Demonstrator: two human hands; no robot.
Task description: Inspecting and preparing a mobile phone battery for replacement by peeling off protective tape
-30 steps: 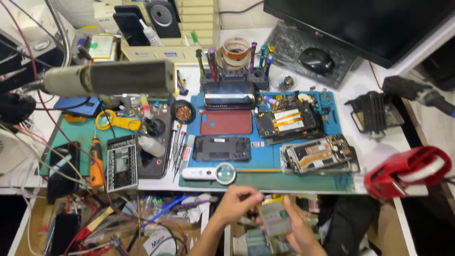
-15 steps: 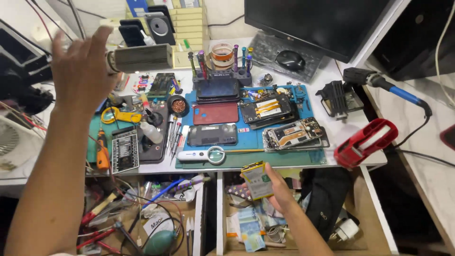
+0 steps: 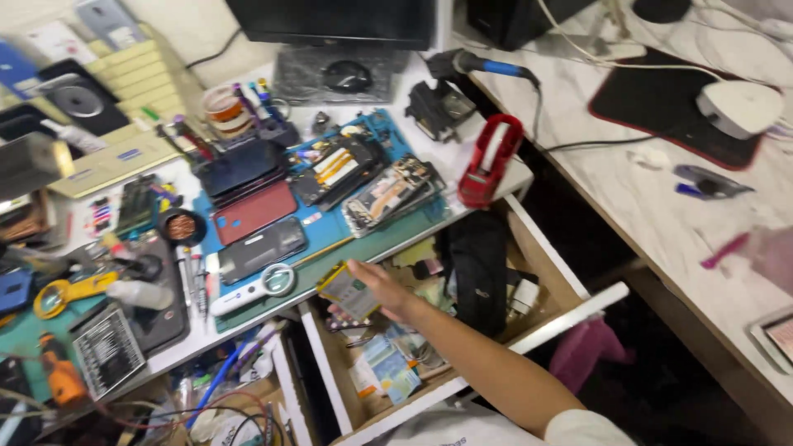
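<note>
The right hand (image 3: 382,291) pinches a small flat packet (image 3: 347,291) between thumb and fingers, holding it over the open drawer (image 3: 570,307); under and to the right of the grip lie papers (image 3: 388,367) and a black pouch (image 3: 479,264). The left hand is out of view. Just above the grip runs the blue mat (image 3: 330,235) with opened phones (image 3: 260,248) and a magnifier (image 3: 252,289), on a cluttered white bench (image 3: 512,177).

work mat (image 3: 347,235): we see blue
phone back cover (image 3: 252,212): we see dark red
tape dispenser (image 3: 489,161): we see red
magnifier (image 3: 252,289): we see white
mouse pad (image 3: 669,103): we see black, red-edged
packet (image 3: 349,291) in our right hand (image 3: 382,291): yellow and grey
</note>
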